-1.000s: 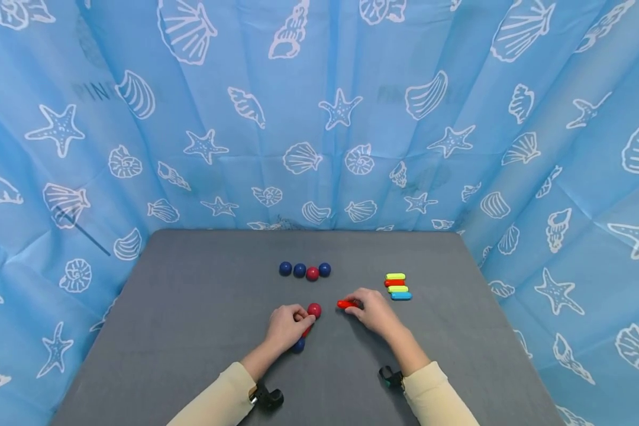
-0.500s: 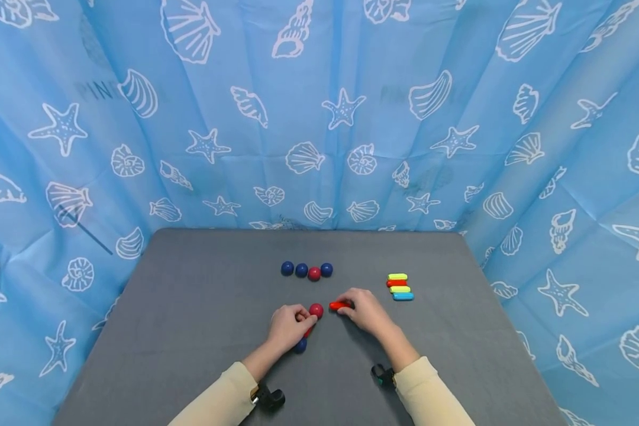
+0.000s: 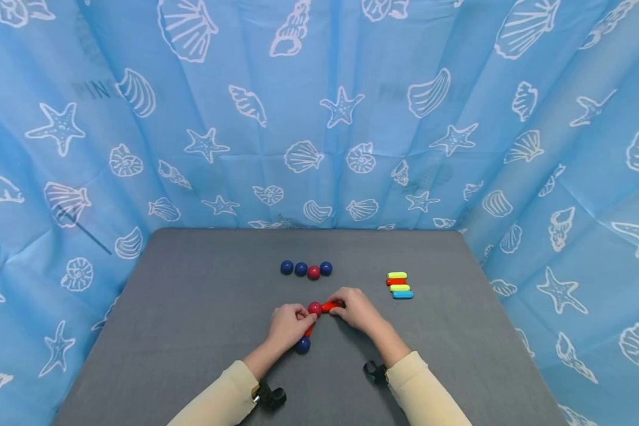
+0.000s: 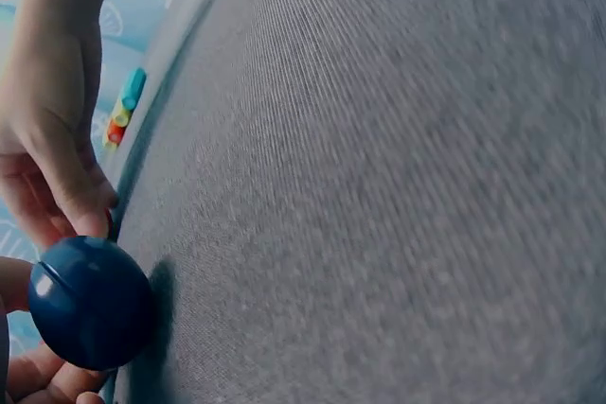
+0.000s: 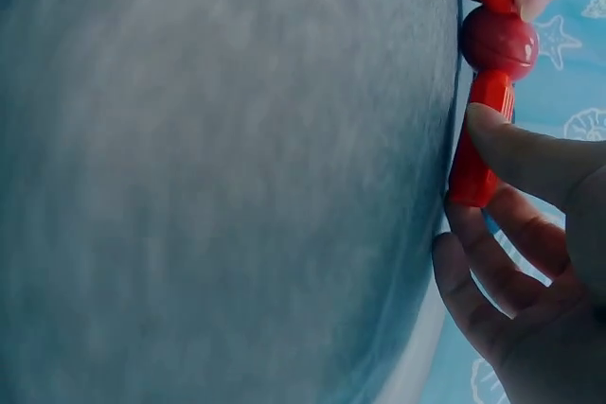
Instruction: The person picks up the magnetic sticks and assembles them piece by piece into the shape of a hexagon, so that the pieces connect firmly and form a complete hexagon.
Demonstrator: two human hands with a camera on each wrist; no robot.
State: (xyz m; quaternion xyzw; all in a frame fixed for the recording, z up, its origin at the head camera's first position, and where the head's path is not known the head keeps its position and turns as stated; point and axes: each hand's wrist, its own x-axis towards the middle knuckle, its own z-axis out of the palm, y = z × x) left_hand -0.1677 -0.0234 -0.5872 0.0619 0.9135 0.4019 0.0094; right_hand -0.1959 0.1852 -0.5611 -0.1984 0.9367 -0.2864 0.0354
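Observation:
My left hand (image 3: 289,327) pinches a red building rod (image 3: 309,331) close to the red ball (image 3: 315,308) at its upper end. A dark blue ball (image 3: 302,345) sits at the rod's lower end, large in the left wrist view. With thumb and fingers, my right hand (image 3: 355,307) holds a second red building rod (image 5: 481,139). Its tip meets the red ball in the right wrist view, so ball and both rods form a chain. My fingers hide part of each rod.
Farther back on the grey table (image 3: 218,284) lies a row of balls, several blue (image 3: 286,267) and one red (image 3: 313,273). To the right, yellow (image 3: 397,275), red and blue rods (image 3: 402,294) lie side by side. A shell-patterned blue curtain (image 3: 319,118) surrounds the table.
My right hand has moved left with its red rod, closing the gap to the red ball. The left hand has stayed almost still.

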